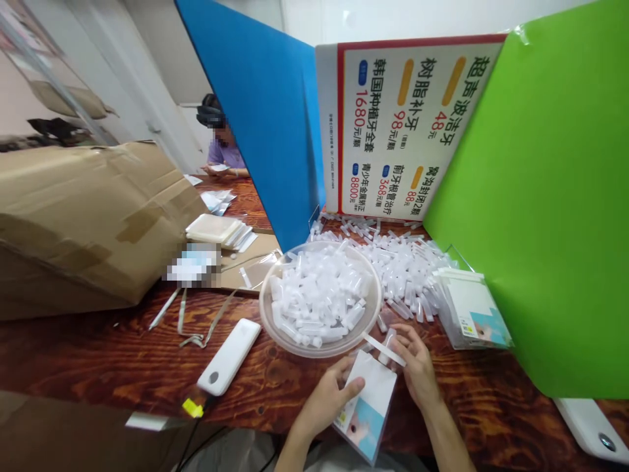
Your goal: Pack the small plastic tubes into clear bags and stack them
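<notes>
Firstly, note the pouch [366, 408], nearest the person, held above the near edge of the surface [282, 387] with its printed card facing up and its far end angled towards the bowl. The left hand [324, 403] grips its left side: the thumb lies across the card, and the other fingers are mostly hidden below. The right hand [417, 364] is at the far end, its fingers curled nearly closed about a clear tube [390, 337]. A white strip [383, 349] crosses here, reaching the right fingers; whether the tube is inside the pouch or above it cannot be told.

For good handling, keep the left thumb flat so that the card does not bow. Hold the tube lightly, in line with the pouch, and keep the strip from folding under it. Too tight a pinch could crease the film.

Left of the hands lies a white power bank [230, 357]. Just beyond the hands stands the bowl [266, 313], heaped with tubes. Right of it, near the green panel [545, 196], rests a stack of pouches [479, 311]. Farther back, a loose pile of tubes [396, 262] spreads before the sign [393, 131].
</notes>
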### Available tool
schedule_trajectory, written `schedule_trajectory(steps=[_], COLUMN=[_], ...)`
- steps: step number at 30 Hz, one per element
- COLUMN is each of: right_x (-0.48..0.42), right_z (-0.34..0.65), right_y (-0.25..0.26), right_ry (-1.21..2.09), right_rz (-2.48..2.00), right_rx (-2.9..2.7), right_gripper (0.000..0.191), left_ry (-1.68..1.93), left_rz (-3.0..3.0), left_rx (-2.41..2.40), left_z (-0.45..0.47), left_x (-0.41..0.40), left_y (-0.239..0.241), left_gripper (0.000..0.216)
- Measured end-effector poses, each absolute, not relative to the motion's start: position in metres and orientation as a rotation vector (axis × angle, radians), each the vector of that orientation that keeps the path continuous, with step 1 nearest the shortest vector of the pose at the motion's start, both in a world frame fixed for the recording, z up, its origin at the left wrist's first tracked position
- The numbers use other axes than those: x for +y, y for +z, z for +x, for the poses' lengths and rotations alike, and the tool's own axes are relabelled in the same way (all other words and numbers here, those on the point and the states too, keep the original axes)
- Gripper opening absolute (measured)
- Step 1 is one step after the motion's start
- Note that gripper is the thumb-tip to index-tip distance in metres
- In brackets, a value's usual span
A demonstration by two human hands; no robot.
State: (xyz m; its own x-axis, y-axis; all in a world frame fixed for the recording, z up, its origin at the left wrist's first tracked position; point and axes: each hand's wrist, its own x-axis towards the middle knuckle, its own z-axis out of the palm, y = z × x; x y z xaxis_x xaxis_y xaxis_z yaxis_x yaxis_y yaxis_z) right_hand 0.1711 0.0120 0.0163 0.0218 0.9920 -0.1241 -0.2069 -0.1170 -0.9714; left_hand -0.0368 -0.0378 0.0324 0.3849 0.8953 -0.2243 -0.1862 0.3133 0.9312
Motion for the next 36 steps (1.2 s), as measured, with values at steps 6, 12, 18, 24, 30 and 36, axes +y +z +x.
schedule_trajectory(steps=[6, 12, 18, 24, 30, 36], right_x=[0.004, 0.046, 0.094, 0.079, 0.023, -0.025], right_z=[0.167, 0.144, 0.066, 0.077, 0.140, 0.172], right_y=[0.048, 0.105, 0.108, 0.104, 0.078, 0.037], right_ry=[1.442, 1.141, 0.976, 0.990, 1.405, 1.420], right_rz=[-1.033, -1.026, -1.082, -1.075, -1.082, -1.209], right_rx=[-1.519, -1.909, -2.521, -2.227, -1.381, -1.222], right_gripper=[0.036, 0.028, 0.012, 0.011, 0.036, 0.048], left_ry=[0.877, 0.954, 0.974, 1.061, 0.975, 0.758], left_rz=[0.971, 0.886, 0.750, 0.649, 0.620, 0.879], left_rx=[0.778, 0.815, 0.907, 1.008, 1.006, 1.021], left_z=[-0.055, -0.079, -0.090, -0.090, -0.069, -0.037], left_x=[-0.042, -0.062, -0.084, -0.087, -0.069, -0.043], left_y=[0.037, 0.031, 0.023, 0.036, 0.025, 0.028], left_gripper=[0.077, 0.073, 0.079, 0.061, 0.057, 0.061])
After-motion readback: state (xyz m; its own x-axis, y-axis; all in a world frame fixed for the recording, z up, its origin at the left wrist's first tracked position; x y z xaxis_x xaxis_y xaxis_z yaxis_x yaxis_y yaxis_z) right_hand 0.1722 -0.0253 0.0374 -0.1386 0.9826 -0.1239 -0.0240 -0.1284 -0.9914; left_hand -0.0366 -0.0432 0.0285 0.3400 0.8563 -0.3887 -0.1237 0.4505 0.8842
